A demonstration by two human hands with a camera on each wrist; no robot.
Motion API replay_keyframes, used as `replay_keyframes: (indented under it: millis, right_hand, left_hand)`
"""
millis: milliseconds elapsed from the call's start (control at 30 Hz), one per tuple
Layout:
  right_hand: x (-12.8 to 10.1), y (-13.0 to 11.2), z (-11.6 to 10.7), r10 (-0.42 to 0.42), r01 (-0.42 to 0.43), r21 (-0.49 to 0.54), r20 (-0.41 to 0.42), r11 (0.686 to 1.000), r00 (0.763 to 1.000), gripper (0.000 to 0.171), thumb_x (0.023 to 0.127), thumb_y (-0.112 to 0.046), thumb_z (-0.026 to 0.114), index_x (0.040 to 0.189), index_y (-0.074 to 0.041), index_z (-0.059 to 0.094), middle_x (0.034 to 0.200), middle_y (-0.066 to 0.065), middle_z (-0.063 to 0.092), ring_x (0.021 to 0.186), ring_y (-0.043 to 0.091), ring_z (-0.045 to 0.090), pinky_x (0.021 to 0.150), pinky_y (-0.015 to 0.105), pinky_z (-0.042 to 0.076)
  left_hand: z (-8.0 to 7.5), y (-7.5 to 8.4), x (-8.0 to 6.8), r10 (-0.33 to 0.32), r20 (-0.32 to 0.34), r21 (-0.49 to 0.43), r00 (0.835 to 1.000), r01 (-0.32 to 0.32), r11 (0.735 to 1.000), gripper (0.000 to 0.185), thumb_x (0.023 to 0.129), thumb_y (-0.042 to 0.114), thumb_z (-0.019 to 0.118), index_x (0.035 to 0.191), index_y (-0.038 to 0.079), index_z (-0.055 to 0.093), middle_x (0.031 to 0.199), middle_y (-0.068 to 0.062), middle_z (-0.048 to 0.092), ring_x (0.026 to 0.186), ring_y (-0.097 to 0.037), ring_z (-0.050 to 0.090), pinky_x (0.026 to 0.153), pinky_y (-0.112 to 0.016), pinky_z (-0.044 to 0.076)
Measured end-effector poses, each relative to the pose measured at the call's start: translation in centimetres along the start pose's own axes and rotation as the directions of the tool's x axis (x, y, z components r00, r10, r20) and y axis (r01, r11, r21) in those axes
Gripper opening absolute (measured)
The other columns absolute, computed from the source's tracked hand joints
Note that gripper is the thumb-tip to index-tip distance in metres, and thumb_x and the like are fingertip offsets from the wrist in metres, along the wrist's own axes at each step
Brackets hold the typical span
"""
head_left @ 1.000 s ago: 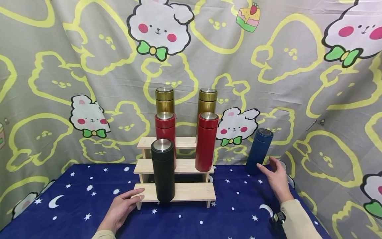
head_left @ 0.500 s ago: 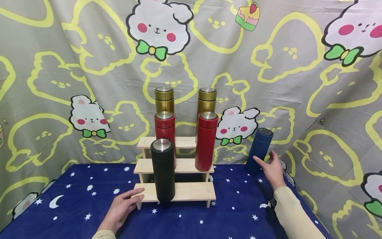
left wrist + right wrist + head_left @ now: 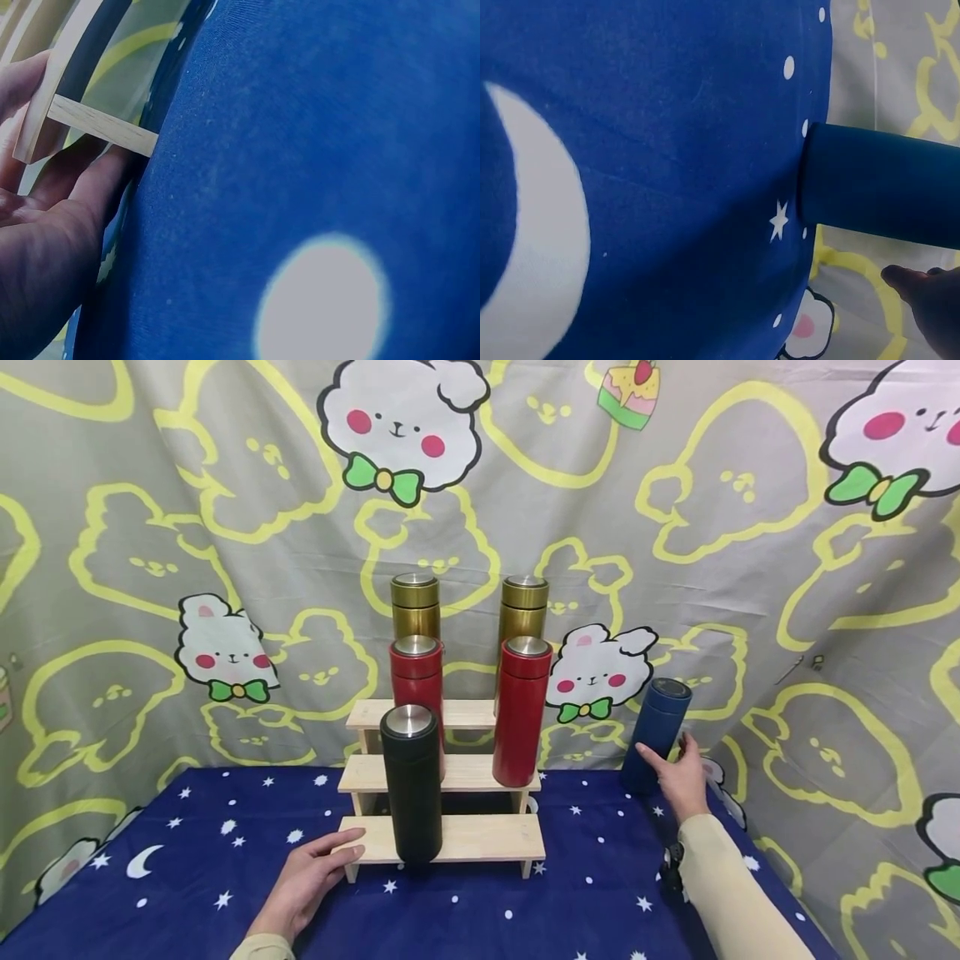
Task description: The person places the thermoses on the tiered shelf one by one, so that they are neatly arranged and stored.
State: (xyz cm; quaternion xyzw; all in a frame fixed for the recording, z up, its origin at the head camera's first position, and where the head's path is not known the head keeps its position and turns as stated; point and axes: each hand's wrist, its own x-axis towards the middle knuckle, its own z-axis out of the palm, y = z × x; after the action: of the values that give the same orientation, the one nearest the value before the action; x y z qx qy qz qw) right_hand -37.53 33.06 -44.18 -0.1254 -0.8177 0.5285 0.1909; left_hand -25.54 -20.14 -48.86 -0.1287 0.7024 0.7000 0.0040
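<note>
reaching further along the cloth, the right hand (image 3: 681, 777) now sits against the lower half of the blue flask (image 3: 654, 735), where a second ago it lay on the table short of the flask's foot. the forefinger lies across the flask's front and the thumb comes up on the far side by the curtain, so the fingers are beginning to cup the body, yet the right wrist view shows a fingertip (image 3: 906, 279) still clear of the dark blue cylinder (image 3: 885, 184). i judge the grasp as about to form, not yet closed; the hand is spread, fingers fairly straight.

the blue flask stands on the starry tablecloth (image 3: 187, 827) near the right rear corner, tilted a little toward the curtain, well apart from the wooden step rack (image 3: 480, 839). it has not shifted over the last second.

the left hand (image 3: 311, 881) keeps its place: flat and relaxed, fingertips pressed on the left end of the rack's lowest step, thumb on top. the left wrist view shows the fingers (image 3: 45, 187) against the pale wood edge (image 3: 101, 126), steadying the rack and not gripping it.

on the rack, the black flask (image 3: 410, 785) stands on the bottom step's left half, two red flasks (image 3: 519, 710) on the middle step and two gold flasks (image 3: 414, 606) on top. the bottom step's right half is bare, which suggests the blue flask belongs there once it is lifted.
</note>
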Motion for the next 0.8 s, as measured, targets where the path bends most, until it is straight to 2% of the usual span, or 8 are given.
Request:
replay_keyframes:
  millis: [367, 600, 800]
  right_hand:
    - [0.4, 1.0, 0.6, -0.027, 0.026, -0.022, -0.019, 0.999, 0.999, 0.103, 0.088, -0.039, 0.074, 0.155, 0.003, 0.008, 0.156, 0.03, 0.016, 0.142, 0.043, 0.018, 0.114, 0.052, 0.019]
    - [0.6, 1.0, 1.1, -0.046, 0.044, -0.041, -0.038, 0.998, 0.998, 0.096, 0.09, -0.036, 0.072, 0.154, 0.004, 0.014, 0.154, 0.031, 0.022, 0.14, 0.045, 0.023, 0.112, 0.053, 0.022]
    - [0.8, 1.0, 1.2, -0.029, 0.027, -0.049, -0.035, 0.998, 0.999, 0.089, 0.093, -0.037, 0.068, 0.154, 0.003, 0.017, 0.152, 0.03, 0.027, 0.137, 0.046, 0.028, 0.109, 0.056, 0.028]
  left_hand:
    - [0.1, 0.1, 0.0, 0.002, -0.002, -0.03, 1.0, -0.002, 1.0, 0.039, 0.083, 0.012, 0.079, 0.119, -0.001, 0.07, 0.136, -0.017, 0.053, 0.096, -0.014, 0.06, 0.079, -0.023, 0.051]
    - [-0.1, -0.2, 0.2, 0.005, 0.005, -0.031, 1.0, -0.005, 0.999, 0.04, 0.085, 0.011, 0.078, 0.121, -0.002, 0.068, 0.137, -0.017, 0.051, 0.094, -0.013, 0.06, 0.079, -0.024, 0.051]
    - [-0.1, -0.2, 0.1, 0.015, 0.0, -0.03, 1.0, -0.015, 0.999, 0.039, 0.085, 0.01, 0.077, 0.121, -0.003, 0.068, 0.134, -0.016, 0.053, 0.092, -0.013, 0.059, 0.077, -0.024, 0.051]
